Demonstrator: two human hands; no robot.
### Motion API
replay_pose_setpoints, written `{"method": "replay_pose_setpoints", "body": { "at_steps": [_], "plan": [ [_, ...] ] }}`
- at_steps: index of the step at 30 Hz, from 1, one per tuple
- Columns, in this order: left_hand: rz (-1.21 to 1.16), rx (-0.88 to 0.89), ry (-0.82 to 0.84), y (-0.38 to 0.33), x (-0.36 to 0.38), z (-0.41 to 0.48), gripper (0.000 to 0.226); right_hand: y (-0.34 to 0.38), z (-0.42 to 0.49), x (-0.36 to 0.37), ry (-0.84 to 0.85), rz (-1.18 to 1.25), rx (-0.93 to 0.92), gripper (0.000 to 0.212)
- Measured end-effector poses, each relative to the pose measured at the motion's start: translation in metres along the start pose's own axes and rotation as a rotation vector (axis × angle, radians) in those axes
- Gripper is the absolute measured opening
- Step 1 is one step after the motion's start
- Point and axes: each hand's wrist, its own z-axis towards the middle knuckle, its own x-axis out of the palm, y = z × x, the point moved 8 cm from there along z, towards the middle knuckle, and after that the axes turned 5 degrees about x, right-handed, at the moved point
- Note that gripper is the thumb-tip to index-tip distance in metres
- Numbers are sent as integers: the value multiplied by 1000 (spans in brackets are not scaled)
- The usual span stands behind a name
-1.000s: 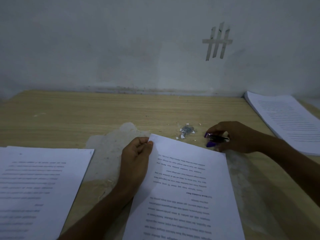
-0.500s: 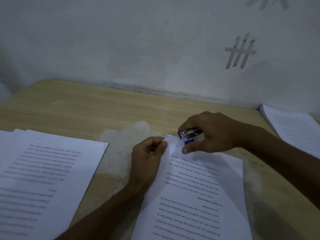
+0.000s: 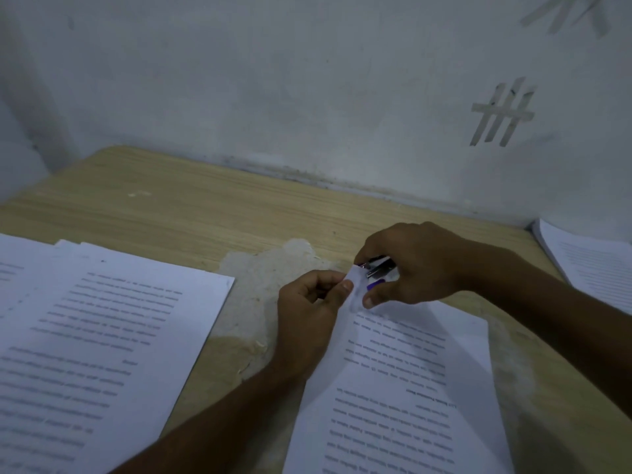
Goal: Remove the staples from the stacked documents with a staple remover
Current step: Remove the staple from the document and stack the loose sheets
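Document [image 3: 393,388]: thin, floppy sheets on the tabletop [image 3: 205,206], far corner raised.
Left hand [image 3: 307,316]: grip pinches that corner, a sensible hold.
Right hand [image 3: 417,265]: grip clamped round the staple remover [image 3: 379,268], at the corner.
Handling: light, probably tears easily.

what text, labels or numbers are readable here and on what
Nothing is legible.
On the middle document: printed lines, upside down, too blurred to read.
On the left paper stack: printed lines, too blurred.
On the right paper stack: print too small.
On the staple remover: no label visible.
On the wall: tape strips, no letters.
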Motion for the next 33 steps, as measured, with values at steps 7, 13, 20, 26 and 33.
{"method": "replay_pose_setpoints", "body": {
  "at_steps": [7,13,20,26,33],
  "plan": [
    [-14,12,-10,-1,0,0,19,5,2,3,24,101,-7,44],
    [-45,9,-8,-1,0,1,20,7,5,6,-10,106,-45,38],
    [-37,43,28,-7,3,0,20,6,7,7,-111,51,-64,45],
    [-14,27,11,-3,1,1,17,-4,3,9,17,223,19,39],
    [38,-35,-1,0,0,1,21,-38,-14,-5,-94,326,126,41]
  ]
}}
